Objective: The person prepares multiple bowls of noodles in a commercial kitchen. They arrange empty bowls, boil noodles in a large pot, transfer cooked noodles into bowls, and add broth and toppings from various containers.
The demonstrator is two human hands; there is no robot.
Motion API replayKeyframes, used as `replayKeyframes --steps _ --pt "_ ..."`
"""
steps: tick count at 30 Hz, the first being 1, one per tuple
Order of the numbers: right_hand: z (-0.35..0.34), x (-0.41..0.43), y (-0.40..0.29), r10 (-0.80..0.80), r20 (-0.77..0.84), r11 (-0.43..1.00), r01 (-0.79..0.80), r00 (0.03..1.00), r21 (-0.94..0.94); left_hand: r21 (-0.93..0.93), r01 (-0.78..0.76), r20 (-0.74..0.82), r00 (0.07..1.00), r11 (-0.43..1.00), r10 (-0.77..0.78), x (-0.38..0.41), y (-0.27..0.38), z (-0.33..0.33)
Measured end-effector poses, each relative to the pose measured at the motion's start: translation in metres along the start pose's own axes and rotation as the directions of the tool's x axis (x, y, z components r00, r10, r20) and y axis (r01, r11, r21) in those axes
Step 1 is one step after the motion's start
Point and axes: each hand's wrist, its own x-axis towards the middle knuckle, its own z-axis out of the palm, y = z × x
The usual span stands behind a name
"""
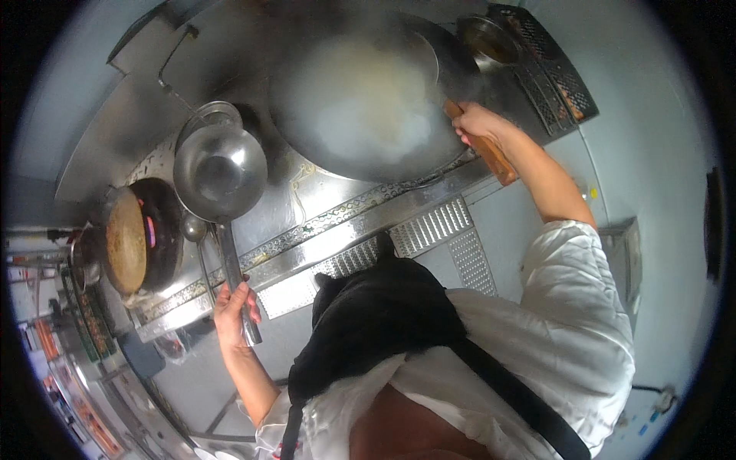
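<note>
My left hand (233, 313) grips the metal handle of a small steel wok (221, 172), held over the stove top with its inside facing up. Beneath and behind it a steel bowl or pan (217, 109) shows in part, and a steel ladle (194, 227) lies beside the handle. My right hand (480, 123) is closed round the wooden handle (494, 158) of a tool whose far end reaches into a large dark wok (345, 167). Thick steam hides that wok's contents and the tool's head.
To the left, a second wok (126, 241) is tilted over a burner ring (167, 236) with a flame showing. A metal pot (489, 43) and perforated trays (552, 75) stand at the back right. A water pipe (167, 69) rises behind the stove; slotted floor grates (431, 227) lie below its front edge.
</note>
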Motion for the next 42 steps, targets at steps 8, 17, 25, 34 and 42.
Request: replayKeyframes --steps 8,17,25,34,42 --pt "-0.015 -0.036 0.032 -0.005 0.518 0.862 -0.259 0.855 0.435 0.075 0.012 -0.044 0.999 0.997 -0.009 0.003 0.008 0.030" --pt "0.000 -0.066 0.056 -0.122 0.464 0.728 -0.239 0.877 0.643 0.090 0.052 0.129 0.990 0.995 -0.063 0.047 0.034 0.089" --pt "-0.012 -0.103 0.029 -0.016 0.431 0.695 -0.300 0.902 0.653 0.111 0.062 0.238 0.967 0.992 -0.087 0.064 0.048 0.118" --pt "0.009 -0.019 0.020 -0.170 0.615 0.425 -0.506 0.770 0.751 0.057 0.083 0.176 0.980 0.995 -0.092 0.061 0.042 0.121" --pt "0.035 -0.017 0.021 -0.188 0.340 0.741 -0.095 0.921 0.664 0.051 0.089 0.104 0.990 0.995 -0.094 0.042 0.042 0.114"
